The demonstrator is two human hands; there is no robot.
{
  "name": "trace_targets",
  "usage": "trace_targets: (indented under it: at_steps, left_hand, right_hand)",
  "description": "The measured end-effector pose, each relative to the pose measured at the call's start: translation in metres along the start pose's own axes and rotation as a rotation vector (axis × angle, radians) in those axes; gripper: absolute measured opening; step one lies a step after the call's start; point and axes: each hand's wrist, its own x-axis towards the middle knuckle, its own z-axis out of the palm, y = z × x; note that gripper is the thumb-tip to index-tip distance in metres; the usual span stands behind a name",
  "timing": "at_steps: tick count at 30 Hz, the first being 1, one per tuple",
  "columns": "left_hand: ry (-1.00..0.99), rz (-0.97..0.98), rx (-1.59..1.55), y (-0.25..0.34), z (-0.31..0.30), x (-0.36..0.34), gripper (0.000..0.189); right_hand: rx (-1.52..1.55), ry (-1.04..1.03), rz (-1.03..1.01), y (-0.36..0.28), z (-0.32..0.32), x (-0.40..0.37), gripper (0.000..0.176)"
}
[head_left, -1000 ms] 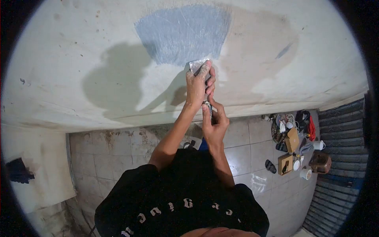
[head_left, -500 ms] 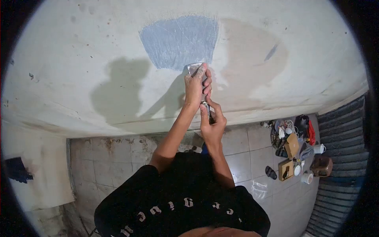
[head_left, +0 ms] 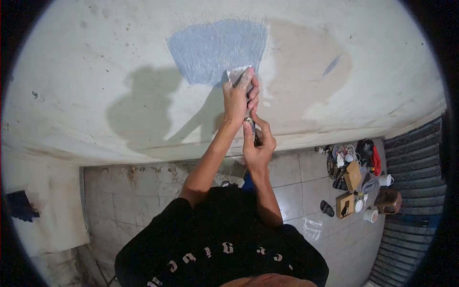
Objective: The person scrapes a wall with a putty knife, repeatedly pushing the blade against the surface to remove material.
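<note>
Pressing a scraper against the wall, the left grip is closed over its blade end, with the fingers wrapped round it. Just beneath and touching it, the right grip is clenched on the handle. The blade shows above the left grip, at the lower edge of a grey-blue patch. Well below and to the right of both grips, boxes and cups clutter the tiled floor.

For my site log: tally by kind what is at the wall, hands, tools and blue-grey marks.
Hands: 2, left hand and right hand
Tools: 1, the scraper, held by both hands
Blue-grey marks on the wall: 2, large patch and small streak
Total: 5
</note>
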Motion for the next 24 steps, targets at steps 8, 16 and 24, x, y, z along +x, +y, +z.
trace_targets:
  at_steps: [8, 16, 24]
  left_hand:
    - [0.014, -0.036, -0.023, -0.012, -0.011, -0.001, 0.037]
    - [0.065, -0.133, -0.036, -0.027, -0.024, -0.01, 0.037]
    - [0.043, -0.106, -0.037, -0.021, -0.021, -0.007, 0.036]
  right_hand:
    - [-0.074, -0.009, -0.024, 0.003, -0.001, -0.011, 0.03]
    - [-0.025, -0.015, 0.108, 0.005, 0.002, -0.015, 0.028]
    - [-0.086, 0.003, -0.028, 0.011, 0.004, -0.015, 0.029]
